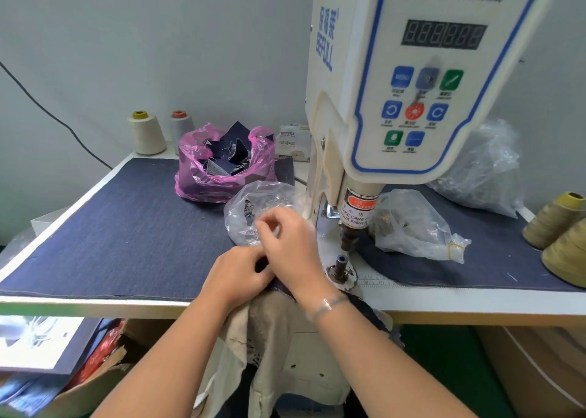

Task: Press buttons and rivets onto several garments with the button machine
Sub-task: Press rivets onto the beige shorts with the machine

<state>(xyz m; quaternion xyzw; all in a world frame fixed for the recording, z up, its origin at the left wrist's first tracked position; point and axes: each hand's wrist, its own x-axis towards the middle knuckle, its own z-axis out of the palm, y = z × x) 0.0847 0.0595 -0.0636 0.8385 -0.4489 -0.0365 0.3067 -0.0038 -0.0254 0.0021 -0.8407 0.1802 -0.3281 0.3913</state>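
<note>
Both hands are busy at the table's front edge: our left hand is curled tight, pinching a dark bit of cloth, and our right hand sits just above it, fingers bent, thumb and forefinger nipped together on something too small for us to make out. A beige garment hangs from under our hands down over the table edge. Just to the right stands the button machine, its lower die bare and its punch raised above it. Behind our right hand lies a clear bag of metal fasteners, with a pink bag of denim scraps farther back. A second clear bag rests right of the punch, on the denim-covered table.
</note>
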